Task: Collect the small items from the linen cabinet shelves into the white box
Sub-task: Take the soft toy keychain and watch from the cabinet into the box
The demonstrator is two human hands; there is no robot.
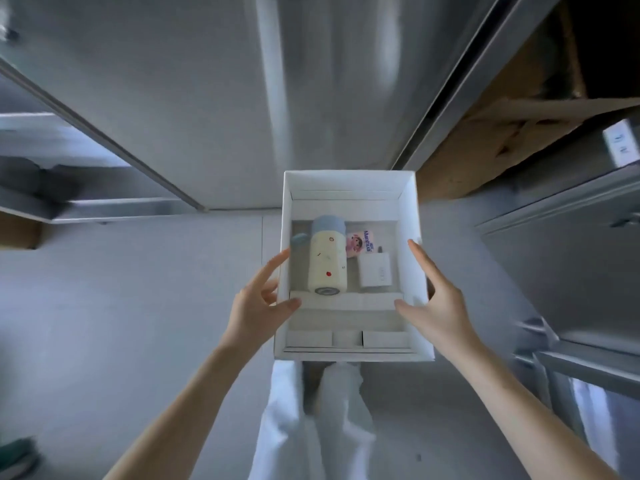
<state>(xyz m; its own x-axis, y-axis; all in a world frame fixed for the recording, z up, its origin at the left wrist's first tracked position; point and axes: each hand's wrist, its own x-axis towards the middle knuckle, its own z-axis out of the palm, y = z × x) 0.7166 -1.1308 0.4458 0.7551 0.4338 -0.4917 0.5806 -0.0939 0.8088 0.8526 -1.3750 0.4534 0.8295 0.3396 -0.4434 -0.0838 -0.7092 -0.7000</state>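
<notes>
- Fingers spread on both sides: your left hand (258, 304) has its thumb hooked over the left wall of the white box (414, 216) and its index finger lying up along the outside of that wall.
- Your right hand (434, 306) mirrors it, thumb tip over the right wall, fingers fanned along the outside; neither hand is clenched, and whether the palms press the walls is hard to tell through the motion blur.
- So the box sits right between your two hands, open top facing you, above your white-trousered legs (311, 427) and the pale grey floor (121, 323).
- Inside, at the far half, a cream bottle (327, 261) lies on its side, its blue cap pointing away from you, small red marks dotted over its smooth round body.
- Just beside it on the right is a small pink packet (360, 245) with a cartoon figure and blue lettering.
- Nearer you than the packet lies a white charger block (375, 271), boxy and matt, prongs toward the packet.
- Across the near end of the box run white cardboard dividers (346, 337), folded flat strips forming small compartments.
- Beyond the box stand glossy grey cabinet doors (242, 98), and brown cardboard (485, 140) shows at upper right.
</notes>
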